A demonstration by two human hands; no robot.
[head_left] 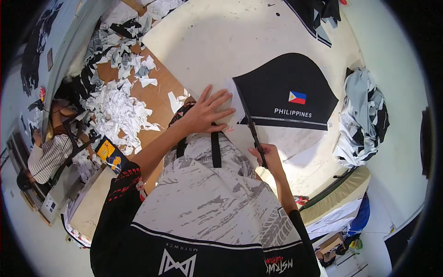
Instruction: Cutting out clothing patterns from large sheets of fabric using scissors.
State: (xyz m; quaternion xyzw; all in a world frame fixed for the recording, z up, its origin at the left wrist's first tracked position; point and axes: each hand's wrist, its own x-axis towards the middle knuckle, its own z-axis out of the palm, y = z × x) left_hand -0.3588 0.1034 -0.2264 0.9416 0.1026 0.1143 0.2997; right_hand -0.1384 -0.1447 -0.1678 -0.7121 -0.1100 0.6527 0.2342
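Note:
My left hand [207, 111] lies with fingers spread on the pale tabletop [194, 46], pressing at a white margin [235, 94] beside a black fabric panel [284, 78]. The panel has a curved top, a small red, blue and white flag patch, pale lettering and a thin printed band along its bottom. My right hand [268, 156] grips black scissors [254, 134] by the handles. Their long blades lie along the panel's left edge; whether they are parted is hard to make out. Part of a white sheet shows below the panel.
White, grey and black scraps [117, 104] litter a brown surface at left, where another person [46, 157] in a striped top is partly visible. Dark pieces [314, 14] lie at the table's far edge. A fabric heap [360, 115] and a padded cream edge [341, 189] are at right.

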